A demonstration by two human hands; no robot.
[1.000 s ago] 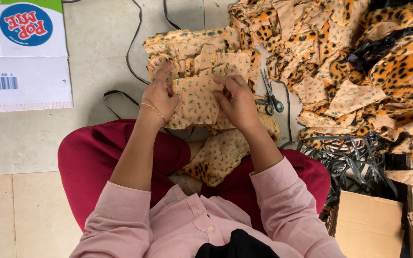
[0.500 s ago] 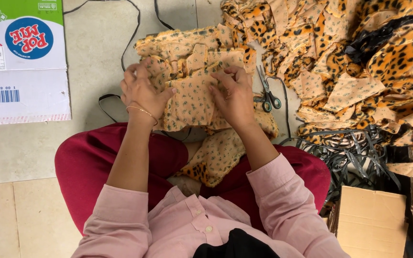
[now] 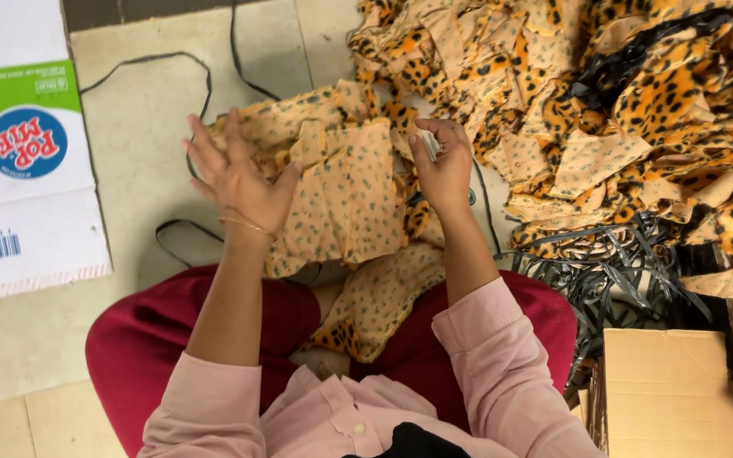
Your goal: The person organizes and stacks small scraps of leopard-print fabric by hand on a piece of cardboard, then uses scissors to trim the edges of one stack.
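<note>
the pale tan spotted fabric piece (image 3: 345,199) lies face-down over the person's lap and the floor, between the two hands. half a second ago both hands were closed on its top edge, holding it up; now the left hand (image 3: 237,180) has let go and hangs open just left of the cloth, fingers (image 3: 205,157) spread wide, only the thumb near its edge. the right hand (image 3: 444,170) has shifted to the cloth's upper right corner, its fingertips pinched together on something small and pale, perhaps a folded edge or a tag, though i can't tell from here. so the piece reads as released and laid flat rather than held taut, one hand free of it.

below the fingers a second spotted piece (image 3: 375,301) droops between the red trousers (image 3: 214,326). beyond the right fingertips a great heap of leopard-print cuttings (image 3: 621,110) spreads across the floor, with a tangle of dark straps (image 3: 612,271) beside it and a brown cardboard box (image 3: 668,390) nearer the knee. left of the open fingers a black cable (image 3: 176,64) loops over the pale tiled floor (image 3: 129,127), and a flattened printed carton (image 3: 19,170) lies past that.
</note>
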